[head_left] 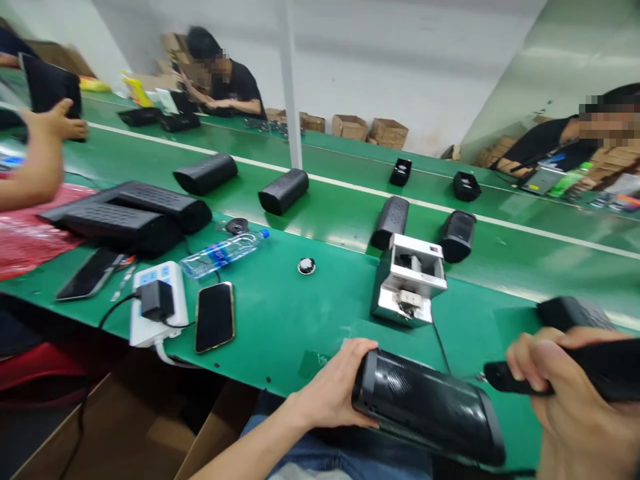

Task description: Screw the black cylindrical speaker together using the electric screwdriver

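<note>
My left hand (345, 383) is closed round the near end of a black speaker (425, 403), which lies tilted at the table's front edge above my lap. At the right, my right hand (560, 380) grips a black power screwdriver (605, 370), whose slim front part points left toward the speaker, apart from it. Beyond the speaker stands a small metal machine (410, 283) with a cord. Behind my right hand another black speaker (573, 312) is partly hidden.
A phone (215, 317), white power strip (159, 303) and water bottle (225, 253) lie left. A small round part (306, 266) sits mid-table. More speakers (284, 191) stand along the green belt. A co-worker's hand (55, 123) holds a black item; other people sit across.
</note>
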A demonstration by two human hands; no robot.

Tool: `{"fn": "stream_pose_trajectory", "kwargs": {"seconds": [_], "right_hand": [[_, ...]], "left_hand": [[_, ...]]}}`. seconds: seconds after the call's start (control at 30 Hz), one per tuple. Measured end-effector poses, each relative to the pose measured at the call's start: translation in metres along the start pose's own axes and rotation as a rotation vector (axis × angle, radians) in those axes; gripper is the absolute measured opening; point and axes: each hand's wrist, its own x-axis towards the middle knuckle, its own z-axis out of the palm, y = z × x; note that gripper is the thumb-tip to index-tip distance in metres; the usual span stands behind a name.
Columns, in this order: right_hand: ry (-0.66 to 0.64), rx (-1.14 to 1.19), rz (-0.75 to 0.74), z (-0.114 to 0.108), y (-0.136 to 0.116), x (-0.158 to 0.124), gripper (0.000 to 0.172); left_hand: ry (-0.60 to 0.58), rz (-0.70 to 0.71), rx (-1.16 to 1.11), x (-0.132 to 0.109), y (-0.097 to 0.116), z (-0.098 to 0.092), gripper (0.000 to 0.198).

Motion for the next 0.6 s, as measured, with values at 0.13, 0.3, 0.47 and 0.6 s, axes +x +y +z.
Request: {"fn": "stream_pose_trajectory", "kwargs": {"seconds": [0.13, 0.3, 0.47, 0.6], "right_hand": [[-0.180, -0.063, -0.038, 0.008, -0.008, -0.004, 0.029], [-0.344, -0.059, -0.061, 0.017, -0.043, 0.006, 0.023], [-0.223, 0.064, -0.332, 0.061, -0.061, 0.018, 0.020], [-0.206, 0.087, -0.349, 0.100, -0.028, 0.029, 0.016]], "left_hand": [[0.014, -0.045, 0.032, -0.001, 0.004, -0.001, 0.130], [0.024, -0.025, 0.078, -0.002, 0.001, -0.001, 0.124], [0.055, 0.004, 0.101, -0.003, 0.000, 0.000, 0.118], [0.058, 0.007, 0.110, -0.003, -0.001, 0.000, 0.116]]}}
